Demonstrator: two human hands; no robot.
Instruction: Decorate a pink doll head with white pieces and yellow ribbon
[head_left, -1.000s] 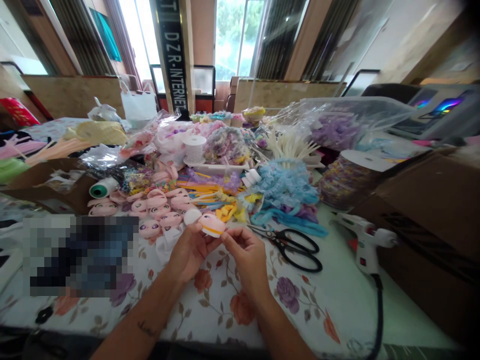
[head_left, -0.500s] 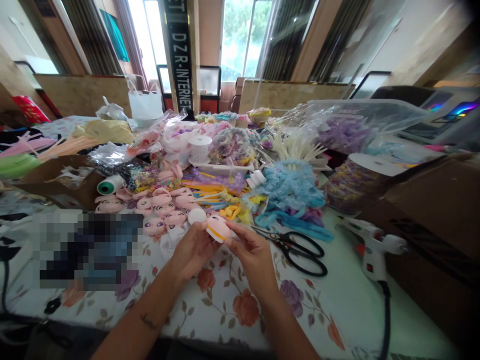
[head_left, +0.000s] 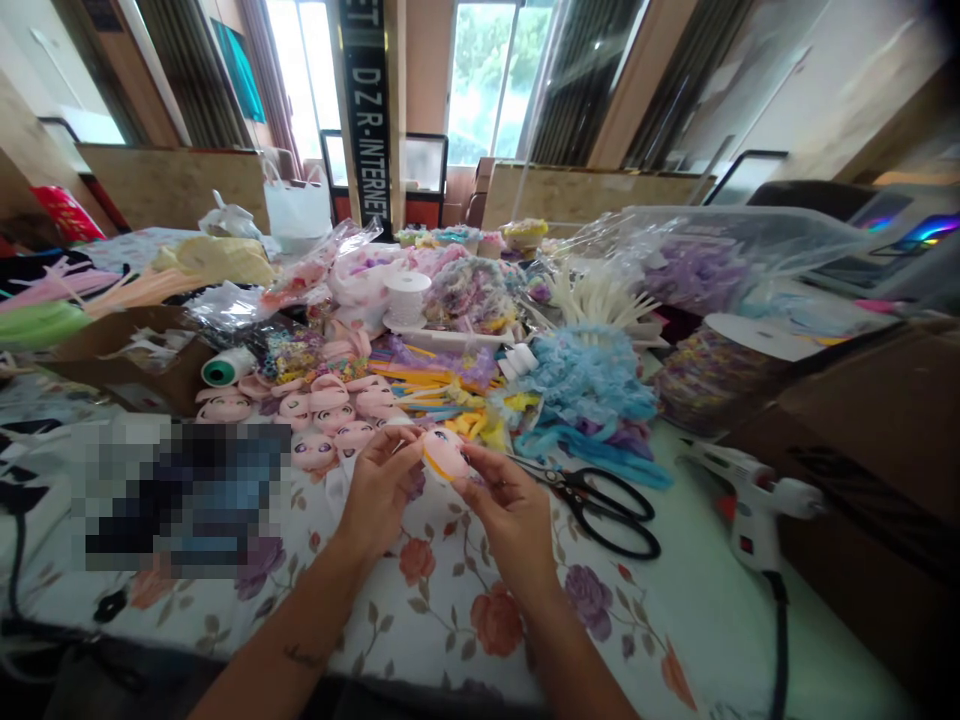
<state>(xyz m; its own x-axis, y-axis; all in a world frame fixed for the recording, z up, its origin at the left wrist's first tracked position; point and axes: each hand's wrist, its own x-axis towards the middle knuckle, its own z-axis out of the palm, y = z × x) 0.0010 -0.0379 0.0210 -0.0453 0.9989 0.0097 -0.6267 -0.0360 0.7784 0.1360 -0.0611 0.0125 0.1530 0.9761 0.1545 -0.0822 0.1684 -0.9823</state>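
Turning the pink doll head face-up since a moment ago, both hands' fingers are pinching it while wrapping its yellow strip, needing careful pressing next.

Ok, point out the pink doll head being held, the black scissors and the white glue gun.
pink doll head [head_left: 444,452], head view, on the pink face with the orange strip.
black scissors [head_left: 609,510], head view, on the handle loops.
white glue gun [head_left: 752,492], head view, on the body above the grip.
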